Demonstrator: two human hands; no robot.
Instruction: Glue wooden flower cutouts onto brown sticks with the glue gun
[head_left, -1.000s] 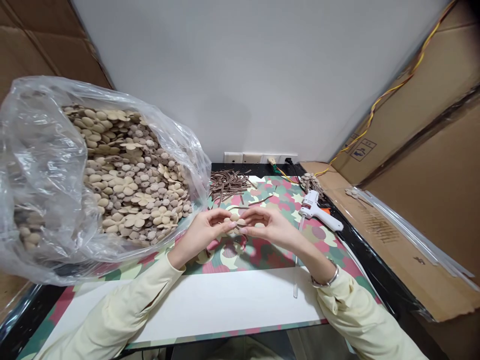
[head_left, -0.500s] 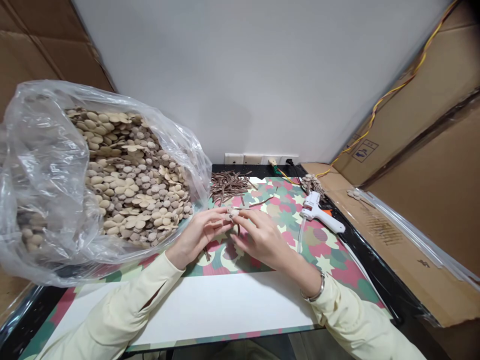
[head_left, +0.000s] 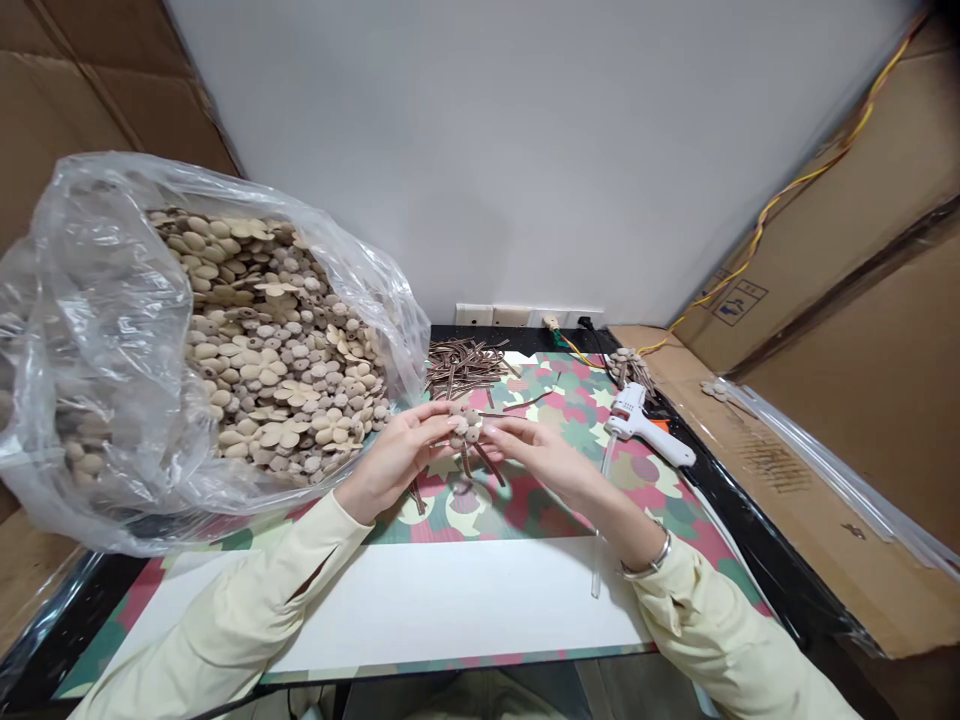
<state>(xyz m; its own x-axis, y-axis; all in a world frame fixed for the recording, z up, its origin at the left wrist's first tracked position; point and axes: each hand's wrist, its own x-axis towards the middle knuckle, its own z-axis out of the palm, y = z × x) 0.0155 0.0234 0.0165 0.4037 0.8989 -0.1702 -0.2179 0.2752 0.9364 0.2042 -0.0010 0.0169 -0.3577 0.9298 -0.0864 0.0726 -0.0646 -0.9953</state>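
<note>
A small beige fabric flower (head_left: pixel 466 426) is held up over the middle of the table, with two brown strips (head_left: pixel 480 462) hanging below it. My left hand (head_left: pixel 396 452) pinches its left side between thumb and fingers. From the right, the fingertips of my right hand (head_left: pixel 546 458) close on the same flower. Beyond my hands lies a pile of brown strips (head_left: pixel 466 368). A clear plastic bag (head_left: pixel 112 300) full of similar beige flowers (head_left: pixel 281 370) stands to the left of my left hand.
A white glue gun (head_left: pixel 646 428) with a clear glue stick (head_left: pixel 598 560) lies right of my right hand. Behind it sits a bunch of finished-looking flowers (head_left: pixel 630 365). Clear sticks (head_left: pixel 817 465) rest on cardboard (head_left: pixel 750 440). Wall sockets (head_left: pixel 510 316) carry plugged cables. White paper (head_left: pixel 450 600) covers the front.
The flower has turned in my fingers, so its face and two hanging strips now show. My right hand has opened out slightly to the right. The view has shifted slightly.
</note>
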